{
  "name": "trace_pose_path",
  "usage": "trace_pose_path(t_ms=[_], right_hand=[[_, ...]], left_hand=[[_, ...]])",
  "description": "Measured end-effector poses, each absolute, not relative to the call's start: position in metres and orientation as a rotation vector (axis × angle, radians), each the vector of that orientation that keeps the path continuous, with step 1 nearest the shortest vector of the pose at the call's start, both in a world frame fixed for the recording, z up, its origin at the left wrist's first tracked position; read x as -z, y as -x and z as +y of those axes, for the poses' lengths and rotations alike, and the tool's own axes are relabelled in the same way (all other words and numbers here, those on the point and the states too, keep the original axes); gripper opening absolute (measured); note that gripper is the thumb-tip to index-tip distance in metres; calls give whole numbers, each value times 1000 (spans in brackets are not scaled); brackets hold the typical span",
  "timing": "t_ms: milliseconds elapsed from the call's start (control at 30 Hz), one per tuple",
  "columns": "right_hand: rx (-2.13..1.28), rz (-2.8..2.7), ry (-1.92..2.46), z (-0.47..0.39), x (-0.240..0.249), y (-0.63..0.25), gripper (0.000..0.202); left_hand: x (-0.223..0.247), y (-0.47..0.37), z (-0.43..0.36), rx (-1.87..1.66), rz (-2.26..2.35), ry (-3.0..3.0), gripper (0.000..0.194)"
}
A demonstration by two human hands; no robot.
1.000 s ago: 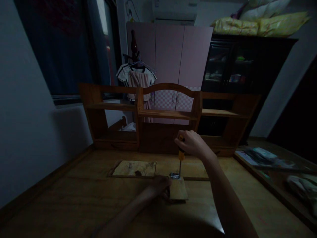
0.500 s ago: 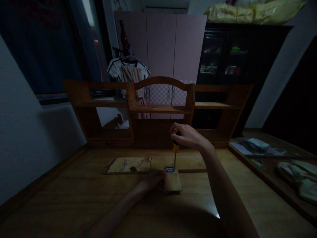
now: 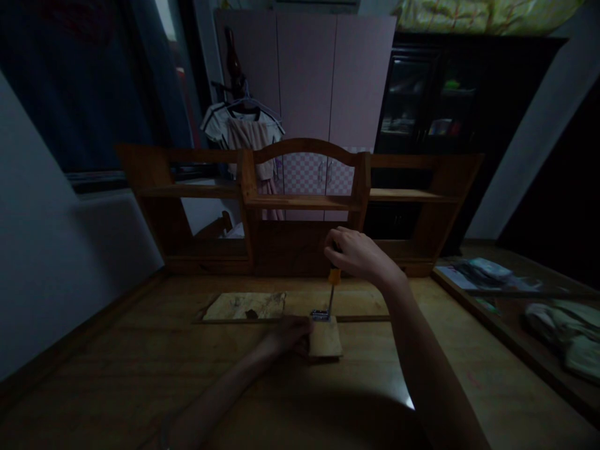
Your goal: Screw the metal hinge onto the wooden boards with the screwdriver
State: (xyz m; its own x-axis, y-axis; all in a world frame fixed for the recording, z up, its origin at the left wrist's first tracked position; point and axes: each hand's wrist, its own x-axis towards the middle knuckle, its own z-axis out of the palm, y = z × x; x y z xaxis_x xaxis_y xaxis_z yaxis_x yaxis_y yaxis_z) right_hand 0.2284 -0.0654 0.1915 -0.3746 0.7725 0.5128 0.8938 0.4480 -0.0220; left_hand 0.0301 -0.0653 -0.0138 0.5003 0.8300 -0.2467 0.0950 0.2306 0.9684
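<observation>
My right hand (image 3: 354,251) is wrapped round the handle of a screwdriver (image 3: 334,277), yellow and black, held nearly upright. Its metal shaft runs down to a small metal hinge (image 3: 320,314) at the far edge of a small wooden board (image 3: 325,339). At the board's left edge, my left hand (image 3: 290,334) grips it with fingers closed, the fingertips dim and partly hidden. Whether the screwdriver tip sits in a screw is too small to tell.
Behind the board lies a long flat wooden strip (image 3: 347,304) with a peeling, stained left part. A wooden shelf unit (image 3: 304,202) stands along the back of the wooden desktop (image 3: 225,375). Papers and bags (image 3: 487,270) lie to the right, beside folded cloth (image 3: 557,331).
My right hand has turned slightly on the screwdriver handle and now covers more of it. The whole view has shifted a little. My left hand stays at the board.
</observation>
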Motion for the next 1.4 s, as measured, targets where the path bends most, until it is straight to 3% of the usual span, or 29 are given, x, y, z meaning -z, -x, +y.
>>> trace_pose_path(t_ms=[200,400,533,767,967,1167,1400], right_hand=[[518,-2216,1492,-69,-191,-227,15],[172,-2283,1420,-80,-199,-234,12],[162,-2285,1414,-83,-200,-231,12],[281,-2276,1506,-83,-198,-226,30],[217,-2312,1428,-79,-195,-230,13],[408,-2237,1625,-87,-199,-225,34],[267,-2289,1345,-79,-197,-230,12]], left_hand=[[19,-28,-64,-617,898,-1266,53],[12,-32,-64,-597,1001,-1221,50],[16,-32,-62,-614,998,-1233,51],[13,-31,-64,-622,1004,-1231,51],[18,-30,-62,-601,963,-1258,57],[18,-30,-60,-599,1007,-1254,53],[18,-29,-61,-603,915,-1232,53]])
